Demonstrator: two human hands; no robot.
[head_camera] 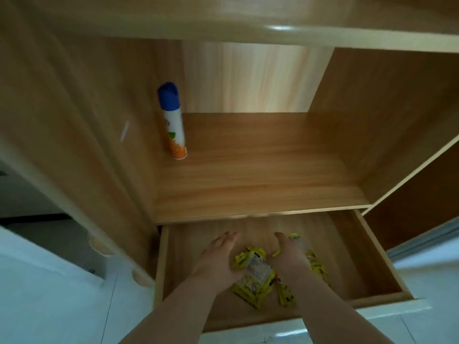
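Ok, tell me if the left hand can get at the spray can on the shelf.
Probably yes: the left hand lies flat in the drawer, fingers straight, and nothing stands on the shelf before the upright spray can.

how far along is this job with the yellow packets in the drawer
Done: the drawer is pulled out and the yellow packets lie in a loose pile on its floor. In hand: the left hand and right hand, fingers fairly straight, flank the pile, touching it. Left: none looks gripped or lifted yet, so gathering them, probably, and closing the drawer remain.
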